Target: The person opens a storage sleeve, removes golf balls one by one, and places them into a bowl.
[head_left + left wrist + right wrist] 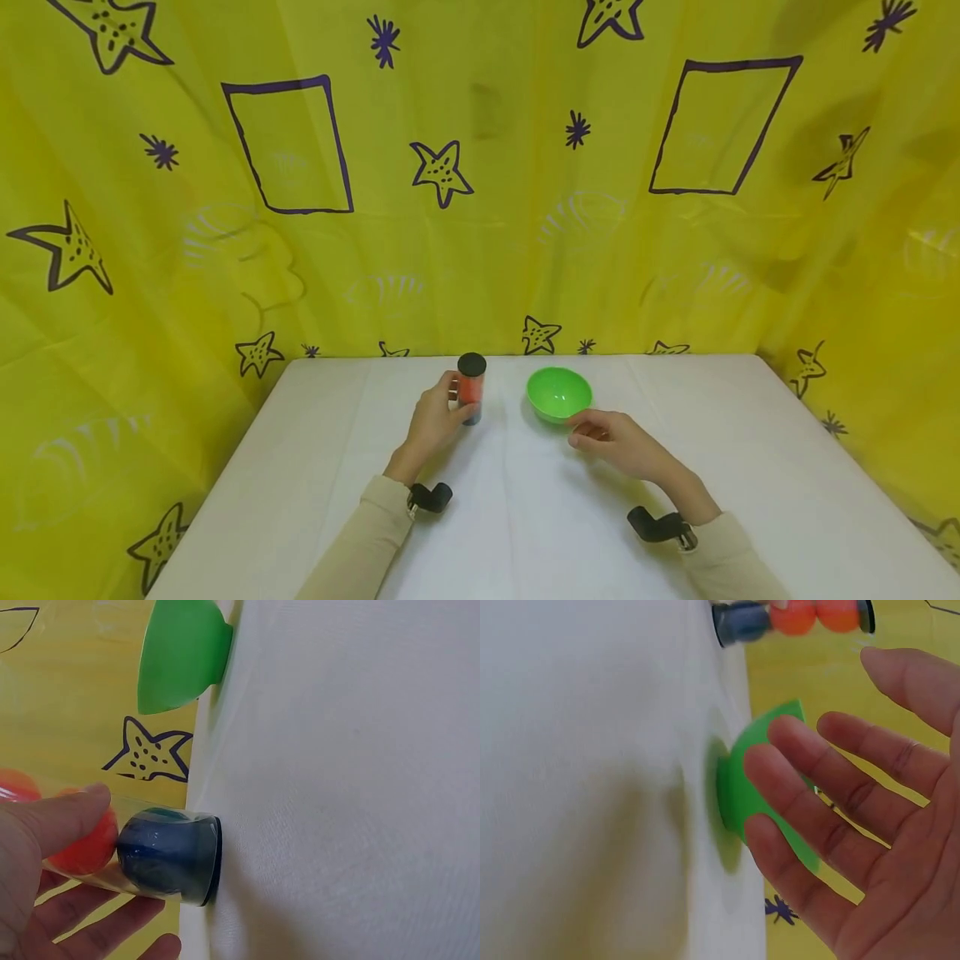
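Observation:
A clear tube of balls (471, 388) with black end caps stands upright on the white table, near its far edge. Through its wall show a dark blue ball (159, 851) at the bottom and two orange-red balls above. My left hand (433, 423) holds the tube from the left, thumb (71, 817) on the near side and fingers behind. To the right sits a green bowl (558, 390), upright and with nothing inside. My right hand (621, 446) hovers at the bowl's near right rim, fingers spread and loosely bent, holding nothing.
The white-covered table (480, 533) reaches back to a yellow curtain (495, 250) with drawn starfish and frames, which also hangs along both sides. A dark wrist mount (431, 497) sits on the left wrist, another mount (656, 527) on the right.

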The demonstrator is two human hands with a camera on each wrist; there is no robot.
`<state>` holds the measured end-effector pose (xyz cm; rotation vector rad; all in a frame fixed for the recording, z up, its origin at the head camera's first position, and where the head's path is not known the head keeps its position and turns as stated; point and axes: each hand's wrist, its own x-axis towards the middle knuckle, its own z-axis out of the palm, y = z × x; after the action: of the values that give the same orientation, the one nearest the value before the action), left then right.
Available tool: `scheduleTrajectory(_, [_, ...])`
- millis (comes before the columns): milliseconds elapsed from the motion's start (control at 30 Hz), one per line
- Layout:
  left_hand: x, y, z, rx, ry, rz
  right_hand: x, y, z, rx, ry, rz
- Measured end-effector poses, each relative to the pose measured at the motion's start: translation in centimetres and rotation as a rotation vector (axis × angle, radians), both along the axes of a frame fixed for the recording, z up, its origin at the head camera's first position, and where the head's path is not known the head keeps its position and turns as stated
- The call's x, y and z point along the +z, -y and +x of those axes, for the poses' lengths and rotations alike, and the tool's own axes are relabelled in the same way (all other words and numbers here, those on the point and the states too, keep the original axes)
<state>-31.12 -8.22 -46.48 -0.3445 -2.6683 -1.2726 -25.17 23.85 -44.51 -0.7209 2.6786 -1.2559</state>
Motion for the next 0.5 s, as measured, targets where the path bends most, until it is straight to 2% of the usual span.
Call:
scheduleTrajectory(200, [0.1,-0.3,0.4,-0.017,-0.069,-0.073,-0.5,0.9,0.2,0.011,0.045,-0.017])
scheduleTrajectory(500, [0.3,-0.8,0.7,-0.069,-0.102,-0.116,-0.3,1.4,0.3,0.024,0.02,-0.024])
